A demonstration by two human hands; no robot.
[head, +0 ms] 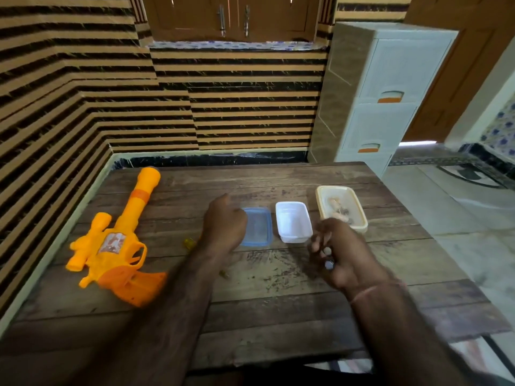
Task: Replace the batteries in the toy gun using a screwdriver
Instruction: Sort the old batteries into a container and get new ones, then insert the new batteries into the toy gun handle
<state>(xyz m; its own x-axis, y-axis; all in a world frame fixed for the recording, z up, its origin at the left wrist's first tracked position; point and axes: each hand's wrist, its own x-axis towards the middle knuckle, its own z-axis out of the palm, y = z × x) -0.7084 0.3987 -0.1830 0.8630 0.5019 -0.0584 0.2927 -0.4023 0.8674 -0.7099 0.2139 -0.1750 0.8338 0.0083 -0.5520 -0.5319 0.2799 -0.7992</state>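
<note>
Gun (117, 240) lying untouched at the tabletop's (278, 316) left, battery swap underway.
Right hand (342, 257) is pinching small batteries (328, 264); left hand's (223, 224) fingers are curling emptily by the blue tub (257, 227). Next, probably, sorting cells.

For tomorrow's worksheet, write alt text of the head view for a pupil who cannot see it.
Seen from above, a person's right hand holds small batteries over a wooden table, while the left hand rests by a blue box. An orange toy gun lies at the left; a white tub and a cream tub sit beyond the hands.
</note>
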